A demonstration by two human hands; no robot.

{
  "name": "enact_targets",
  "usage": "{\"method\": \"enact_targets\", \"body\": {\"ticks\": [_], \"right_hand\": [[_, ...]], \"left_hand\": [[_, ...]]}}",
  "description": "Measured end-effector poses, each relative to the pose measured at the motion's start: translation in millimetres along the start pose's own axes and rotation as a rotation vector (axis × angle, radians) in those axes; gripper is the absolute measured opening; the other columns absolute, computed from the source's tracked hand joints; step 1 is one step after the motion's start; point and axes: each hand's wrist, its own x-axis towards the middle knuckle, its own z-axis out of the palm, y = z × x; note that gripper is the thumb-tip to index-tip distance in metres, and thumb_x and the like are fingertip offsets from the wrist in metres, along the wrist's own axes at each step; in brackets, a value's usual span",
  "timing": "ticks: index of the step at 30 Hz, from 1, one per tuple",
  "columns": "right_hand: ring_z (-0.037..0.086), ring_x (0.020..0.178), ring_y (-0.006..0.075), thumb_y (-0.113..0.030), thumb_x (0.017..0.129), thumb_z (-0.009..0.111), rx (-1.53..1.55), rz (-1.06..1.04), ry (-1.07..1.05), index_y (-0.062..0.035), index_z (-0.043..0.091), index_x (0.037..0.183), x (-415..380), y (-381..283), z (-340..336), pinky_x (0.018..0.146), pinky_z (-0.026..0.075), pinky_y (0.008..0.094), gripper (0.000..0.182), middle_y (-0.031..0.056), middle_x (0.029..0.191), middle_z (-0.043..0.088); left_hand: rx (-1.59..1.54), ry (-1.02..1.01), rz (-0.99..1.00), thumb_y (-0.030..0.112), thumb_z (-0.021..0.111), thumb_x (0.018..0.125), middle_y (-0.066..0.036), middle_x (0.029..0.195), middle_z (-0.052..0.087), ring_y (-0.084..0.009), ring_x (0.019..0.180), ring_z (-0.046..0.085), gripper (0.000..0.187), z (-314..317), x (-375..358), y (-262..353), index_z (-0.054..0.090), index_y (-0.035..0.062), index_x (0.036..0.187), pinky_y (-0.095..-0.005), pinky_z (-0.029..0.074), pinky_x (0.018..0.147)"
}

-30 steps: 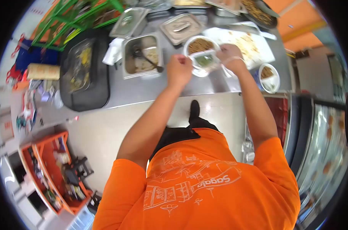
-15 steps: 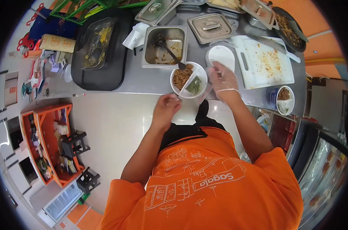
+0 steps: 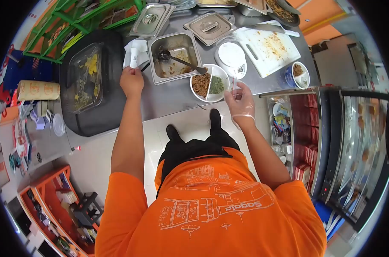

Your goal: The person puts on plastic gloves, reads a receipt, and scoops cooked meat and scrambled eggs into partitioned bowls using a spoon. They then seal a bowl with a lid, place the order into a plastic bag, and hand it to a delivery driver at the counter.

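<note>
My bare left hand [image 3: 132, 81] is closed at the lower end of a white tube-like thing with small print [image 3: 134, 56], which lies against crumpled white paper [image 3: 139, 45]. My right hand [image 3: 240, 101], in a clear plastic glove, has its fingers drawn together by the right rim of a round white bowl; what they pinch, if anything, is too small to tell. The divided bowl [image 3: 209, 91] has brown shredded food [image 3: 201, 84] on one side and chopped greens [image 3: 216, 85] on the other. Behind it, a black ladle [image 3: 182, 62] leans in a steel pan [image 3: 155, 70].
A white kitchen scale [image 3: 231, 55] stands behind the bowl. To the right are a cutting board [image 3: 263, 55] with crumbs and a knife [image 3: 275, 28], and a filled blue-and-white cup [image 3: 294, 76]. A black tray [image 3: 111, 103] holding a clear container [image 3: 81, 81] sits at left.
My left hand has moved left and away from the bowl to the white tube-like thing. My right hand has drawn back from the scale to the bowl's right rim. The view has shifted.
</note>
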Motion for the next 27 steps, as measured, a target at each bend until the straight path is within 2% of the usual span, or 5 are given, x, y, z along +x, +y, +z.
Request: {"method": "enact_targets", "body": {"ticks": [5, 9, 13, 18, 27], "right_hand": [[0.065, 0.082, 0.0305, -0.006, 0.081, 0.059, -0.344, -0.135, 0.056, -0.0049, 0.069, 0.112, -14, -42, 6, 0.075, 0.052, 0.0405, 0.033, 0.0208, 0.090, 0.065], [0.062, 0.078, 0.0371, -0.004, 0.081, 0.059, -0.578, -0.500, 0.018, -0.0075, 0.071, 0.108, -20, -39, 24, 0.072, 0.052, 0.0444, 0.029, 0.0214, 0.083, 0.061], [0.059, 0.099, 0.0414, -0.025, 0.093, 0.057, -0.698, -0.291, -0.153, -0.0149, 0.068, 0.112, -36, -63, 29, 0.089, 0.049, 0.0483, 0.025, 0.0254, 0.104, 0.059], [0.050, 0.123, 0.0408, -0.032, 0.095, 0.055, -0.806, -0.401, -0.148, -0.0141, 0.068, 0.117, -32, -41, 26, 0.104, 0.040, 0.0491, 0.030, 0.0267, 0.125, 0.058], [0.053, 0.120, 0.0426, -0.029, 0.094, 0.056, -0.916, -0.458, -0.167, -0.0117, 0.072, 0.112, -18, -39, 23, 0.103, 0.043, 0.0474, 0.029, 0.0297, 0.136, 0.051]], "left_hand": [[-0.107, 0.136, 0.074, 0.022, 0.065, 0.087, -0.014, 0.096, 0.069, -0.0268, 0.088, 0.067, 0.028, -11, -3, 2, 0.064, -0.0008, 0.103, -0.0374, 0.051, 0.079], [-0.474, 0.121, 0.015, 0.019, 0.061, 0.092, -0.013, 0.100, 0.069, -0.0213, 0.091, 0.067, 0.025, -75, -36, 45, 0.060, -0.0024, 0.106, -0.0328, 0.050, 0.079], [-1.187, -0.185, -0.225, 0.013, 0.056, 0.097, -0.013, 0.105, 0.068, -0.0204, 0.091, 0.069, 0.016, -142, -53, 53, 0.056, 0.0003, 0.106, -0.0339, 0.054, 0.084], [-1.238, -0.306, -0.228, 0.013, 0.055, 0.097, -0.016, 0.106, 0.068, -0.0252, 0.093, 0.071, 0.016, -209, -71, 60, 0.053, 0.0020, 0.109, -0.0396, 0.058, 0.085], [-1.255, -0.269, -0.114, 0.014, 0.053, 0.098, -0.018, 0.110, 0.068, -0.0273, 0.093, 0.073, 0.024, -258, -92, 70, 0.052, -0.0007, 0.117, -0.0390, 0.062, 0.077]]}}
